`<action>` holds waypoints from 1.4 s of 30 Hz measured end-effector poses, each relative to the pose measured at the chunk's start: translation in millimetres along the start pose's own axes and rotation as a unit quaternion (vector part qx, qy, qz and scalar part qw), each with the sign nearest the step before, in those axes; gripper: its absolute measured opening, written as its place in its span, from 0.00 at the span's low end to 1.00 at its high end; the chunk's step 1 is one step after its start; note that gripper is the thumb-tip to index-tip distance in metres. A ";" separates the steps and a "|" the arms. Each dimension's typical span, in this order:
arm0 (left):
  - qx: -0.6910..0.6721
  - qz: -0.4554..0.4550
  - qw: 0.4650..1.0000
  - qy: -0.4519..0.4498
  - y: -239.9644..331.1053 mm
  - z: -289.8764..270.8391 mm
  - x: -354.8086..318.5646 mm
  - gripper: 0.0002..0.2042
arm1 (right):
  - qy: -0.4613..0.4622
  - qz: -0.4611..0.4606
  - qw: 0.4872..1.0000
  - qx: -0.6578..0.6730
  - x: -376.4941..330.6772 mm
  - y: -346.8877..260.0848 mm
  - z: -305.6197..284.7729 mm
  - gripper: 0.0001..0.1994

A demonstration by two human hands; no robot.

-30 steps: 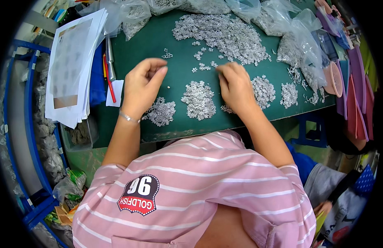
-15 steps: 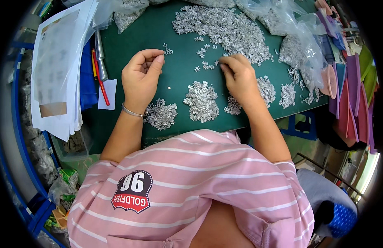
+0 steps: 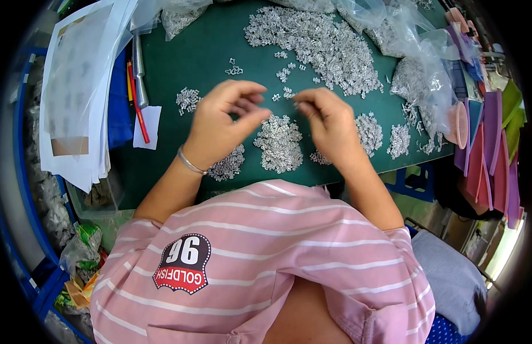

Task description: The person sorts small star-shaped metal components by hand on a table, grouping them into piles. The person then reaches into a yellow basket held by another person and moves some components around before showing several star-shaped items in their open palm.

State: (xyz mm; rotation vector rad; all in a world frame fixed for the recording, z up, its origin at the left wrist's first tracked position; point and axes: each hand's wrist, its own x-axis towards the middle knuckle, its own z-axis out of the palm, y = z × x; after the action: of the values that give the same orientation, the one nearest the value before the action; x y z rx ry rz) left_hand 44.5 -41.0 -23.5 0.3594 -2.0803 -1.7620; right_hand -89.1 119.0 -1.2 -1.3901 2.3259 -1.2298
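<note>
A: Left grip [image 3: 220, 119], thumb and fingers parted! Right grip [image 3: 333, 123]?
B: Fingertips bent down, can't tell if pinching! Big silvery heap [image 3: 320, 49] beyond it on the green counter [image 3: 171, 66], smaller pile [image 3: 278, 147] between both grips, toward the striped shirt [image 3: 248, 241].

We look down from the wearer's head, through the left one of two fisheye cameras worn side by side; our view faces steeply down and forward, upright and unmirrored; the shirt [image 3: 248, 246] is nearest and fills the lower middle, with the left hand [image 3: 228, 117] and right hand [image 3: 330, 117] farther off, above centre; beyond them we take in the table [image 3: 162, 74] up to the bags [image 3: 181, 22] at the top; the blue rack [image 3: 49, 291] at left curves along our black, rounded rim.
</note>
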 end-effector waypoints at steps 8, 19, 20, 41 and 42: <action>0.064 0.007 0.995 -0.071 2.6 9.5 -3.8 0.06 | -0.011 0.063 0.994 0.094 -17.1 -5.2 8.6 0.04; -0.026 -0.006 1.000 0.010 -2.1 17.1 -7.7 0.10 | 0.016 -0.050 0.990 -0.131 8.2 32.3 12.3 0.05; -0.028 -0.006 1.000 0.013 -1.8 16.0 -6.9 0.10 | 0.019 -0.017 0.995 -0.098 6.9 29.4 12.1 0.04; -0.049 -0.057 0.995 -0.060 3.1 12.7 -9.7 0.04 | 0.017 0.041 0.997 0.061 -19.6 -11.3 -0.8 0.05; -0.063 -0.077 0.994 -0.054 3.4 13.2 -11.8 0.04 | 0.043 0.065 0.997 0.011 -18.4 -0.3 -8.8 0.04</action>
State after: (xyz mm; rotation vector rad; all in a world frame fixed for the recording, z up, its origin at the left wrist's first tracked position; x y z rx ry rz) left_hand 49.3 -23.6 -23.4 0.4065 -2.0481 -2.0339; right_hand -83.3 138.5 0.0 -1.1811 2.4088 -1.2964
